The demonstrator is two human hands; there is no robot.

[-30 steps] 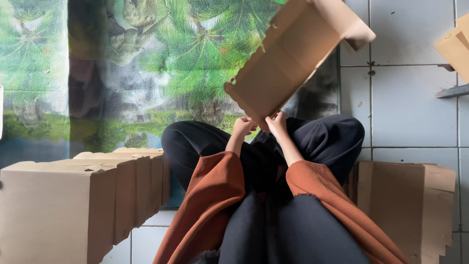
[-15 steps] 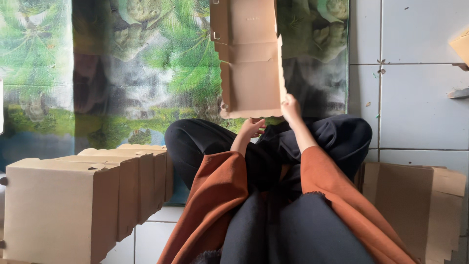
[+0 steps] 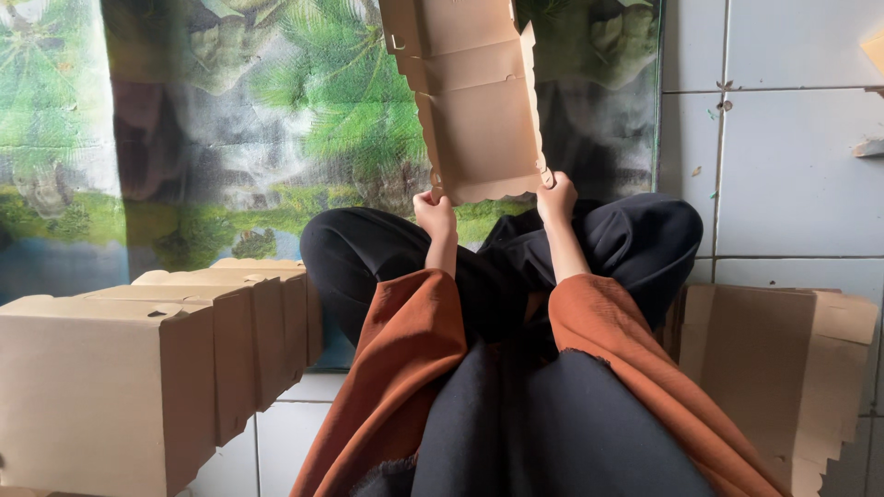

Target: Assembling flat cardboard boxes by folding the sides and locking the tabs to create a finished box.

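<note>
a: what's around?
b: a row of folded brown boxes point(image 3: 138, 368) left, a stack of flat cardboard point(image 3: 783, 368) right.
a: and that sheet?
b: the unfolded cardboard box point(image 3: 474, 101) is upright above the lap; left hand point(image 3: 435, 213) and right hand point(image 3: 557, 196) grip its bottom corners, fingers curled shut.

A printed forest-scene floor mat in greens and greys point(image 3: 230, 138) covers the left side. Pale square-tiled floor point(image 3: 792, 175) with dark grout lines lies to its right, in soft daylight.
</note>
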